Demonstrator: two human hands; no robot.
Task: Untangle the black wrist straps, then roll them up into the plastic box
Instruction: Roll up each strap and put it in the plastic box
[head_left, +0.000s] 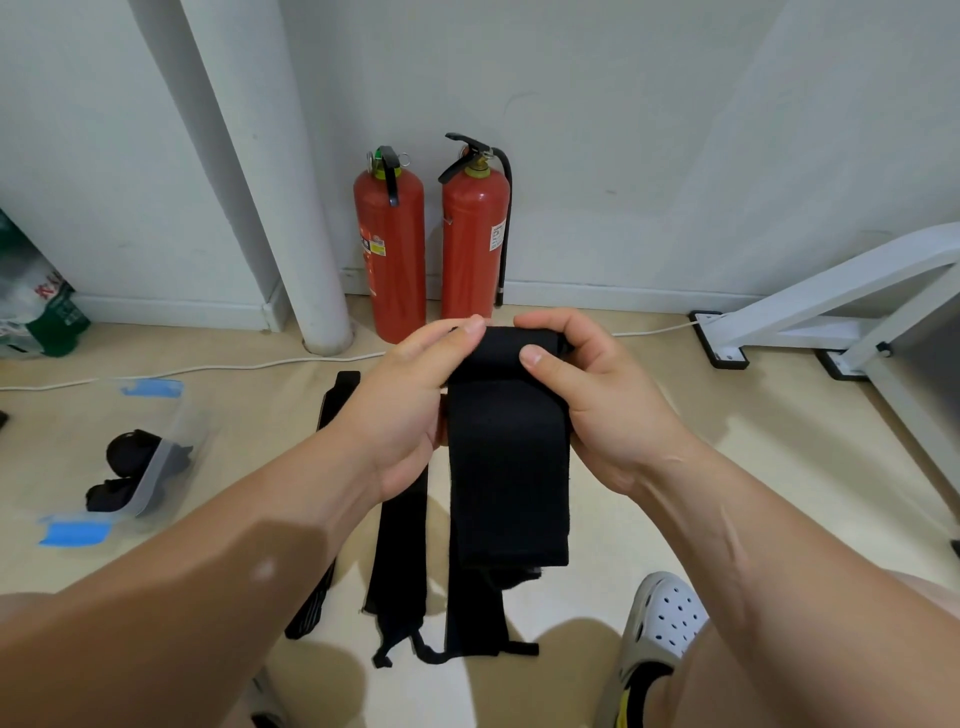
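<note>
A wide black wrist strap (508, 467) hangs in the air at the middle of the view, its top end curled into a small roll. My left hand (410, 400) pinches the roll's left side and my right hand (587, 395) grips its right side, thumb on the front. Three more black straps (400, 551) lie flat on the floor below, partly hidden by my arms and the hanging strap. The clear plastic box (156, 467) with blue clips sits on the floor at left, holding two rolled black straps (130, 452).
Two red fire extinguishers (431, 249) stand against the wall behind my hands, beside a white pipe (291, 208). A white cable (208, 369) runs along the floor. A white metal frame (831, 306) stands at right. My foot in a white clog (660, 623) rests at lower right.
</note>
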